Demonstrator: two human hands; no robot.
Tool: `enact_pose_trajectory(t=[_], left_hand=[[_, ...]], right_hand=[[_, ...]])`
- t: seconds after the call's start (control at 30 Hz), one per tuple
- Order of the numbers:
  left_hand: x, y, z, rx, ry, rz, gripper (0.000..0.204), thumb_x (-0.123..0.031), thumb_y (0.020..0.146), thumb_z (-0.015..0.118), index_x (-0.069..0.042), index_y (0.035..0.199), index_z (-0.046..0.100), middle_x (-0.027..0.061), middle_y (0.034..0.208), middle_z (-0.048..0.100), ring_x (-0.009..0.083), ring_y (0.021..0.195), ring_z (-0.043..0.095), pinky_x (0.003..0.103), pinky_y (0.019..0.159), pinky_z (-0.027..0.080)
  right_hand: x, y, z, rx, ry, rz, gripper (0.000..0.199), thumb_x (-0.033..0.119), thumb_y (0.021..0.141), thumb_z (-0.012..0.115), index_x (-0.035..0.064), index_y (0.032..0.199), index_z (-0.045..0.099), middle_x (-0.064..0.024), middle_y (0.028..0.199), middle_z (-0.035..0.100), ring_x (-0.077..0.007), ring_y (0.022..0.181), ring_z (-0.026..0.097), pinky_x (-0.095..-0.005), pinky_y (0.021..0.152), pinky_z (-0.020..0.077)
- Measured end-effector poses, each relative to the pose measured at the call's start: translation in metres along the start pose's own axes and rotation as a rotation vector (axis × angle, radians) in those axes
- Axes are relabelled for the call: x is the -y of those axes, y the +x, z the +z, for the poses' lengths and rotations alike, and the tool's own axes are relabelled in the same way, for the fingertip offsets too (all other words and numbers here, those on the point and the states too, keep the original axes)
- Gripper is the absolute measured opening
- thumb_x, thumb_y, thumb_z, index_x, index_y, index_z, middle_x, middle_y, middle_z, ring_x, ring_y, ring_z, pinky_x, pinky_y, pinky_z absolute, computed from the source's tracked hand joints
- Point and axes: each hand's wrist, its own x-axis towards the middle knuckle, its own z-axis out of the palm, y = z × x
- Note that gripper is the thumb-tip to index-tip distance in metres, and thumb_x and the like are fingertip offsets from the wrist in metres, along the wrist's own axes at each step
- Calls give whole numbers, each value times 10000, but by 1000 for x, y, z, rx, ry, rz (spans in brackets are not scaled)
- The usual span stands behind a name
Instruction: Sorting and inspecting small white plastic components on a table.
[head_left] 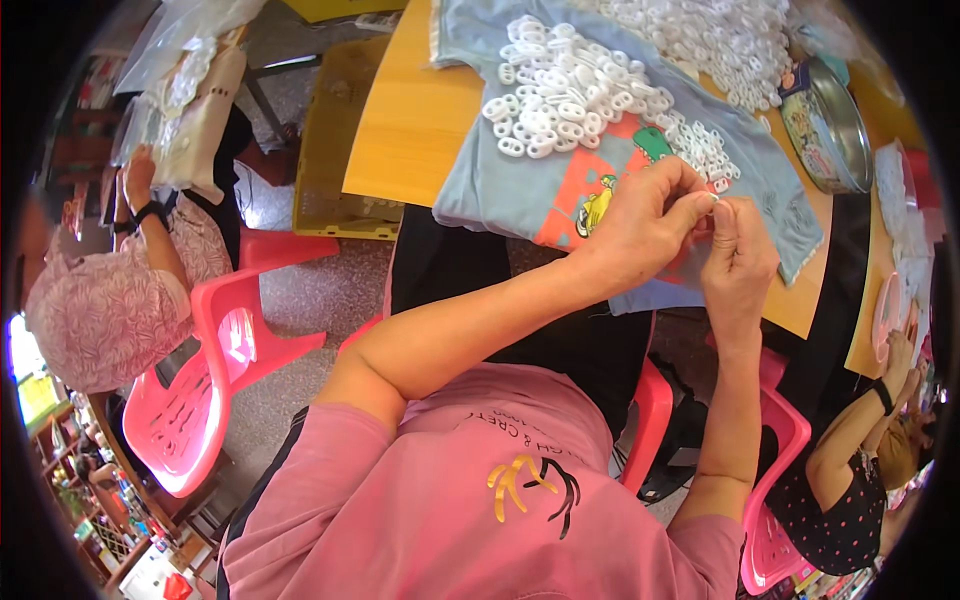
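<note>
Over the near edge of the cloth, my left hand (645, 215) and my right hand (738, 250) meet, fingertips pinched together. Between them a bit of a small white plastic piece (714, 197) shows; the fingers cover most of it. Just beyond my hands lies a little heap of small white two-holed pieces (702, 150). Farther left is a pile of larger white two-holed oval pieces (575, 90). Both heaps rest on a grey-blue shirt (480, 190) with an orange, green and yellow print, spread across the table.
A wooden table (405, 130) carries another big white heap (725, 45) and a round metal tin (828, 125). A yellow crate (340, 140) stands on the floor to the left. Pink plastic chairs (185, 400) flank me. One person sits left, others right, their hands at work.
</note>
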Motion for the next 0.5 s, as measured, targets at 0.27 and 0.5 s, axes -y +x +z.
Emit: enact_pose_trajectory(t=[0.27, 0.5], left_hand=[[-53, -28, -15, 59, -196, 111, 109, -126, 976, 537, -20, 995, 521, 29, 811, 603, 80, 695, 561, 231, 635, 471], [-88, -75, -93, -222, 7, 180, 110, -127, 961, 564, -31, 1013, 549, 40, 816, 614, 88, 703, 565, 227, 661, 462]], right_hand=[[8, 20, -10, 151, 571, 424, 204, 171, 989, 527, 13, 1038, 646, -20, 845, 650, -75, 673, 558, -258, 613, 476], [68, 38, 73, 109, 140, -278, 138, 74, 781, 711, 70, 914, 677, -72, 845, 600, -227, 742, 593, -323, 626, 477]])
